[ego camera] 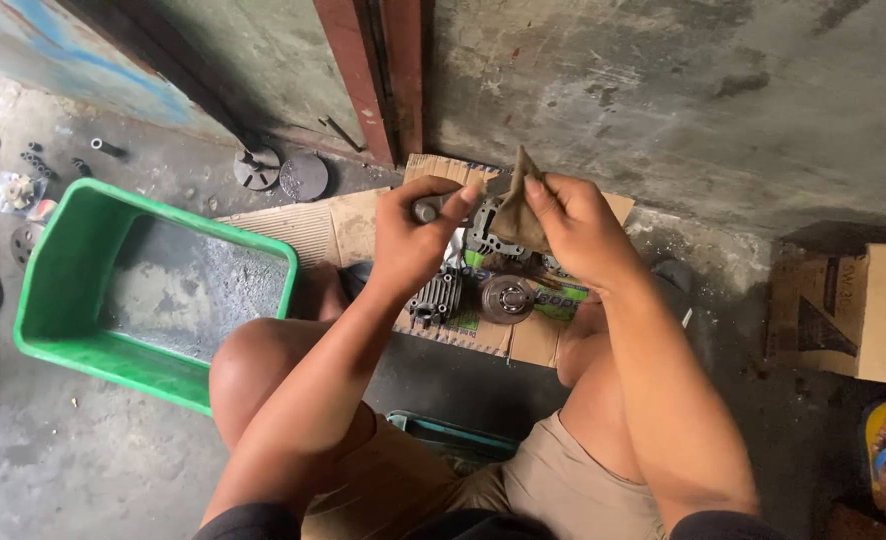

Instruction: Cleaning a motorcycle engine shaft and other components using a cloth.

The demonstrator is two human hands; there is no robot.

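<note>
The green tub is sitting left of the knees, leaving open floor between it and the cardboard. The left hand is gripping the metal part, fingers curled. The right hand is pinching a rag against it, above the cardboard; axis unclear.

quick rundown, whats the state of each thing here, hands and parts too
left hand: closed around a metal part, raised
right hand: pinching a brown rag
brown rag: crumpled, pressed on the part
metal part: held up, mostly covered
green tub: upright, open, holding murky liquid
round part: lying flat on the cardboard
finned part: lying on the cardboard
cardboard: flat on the floor
</note>
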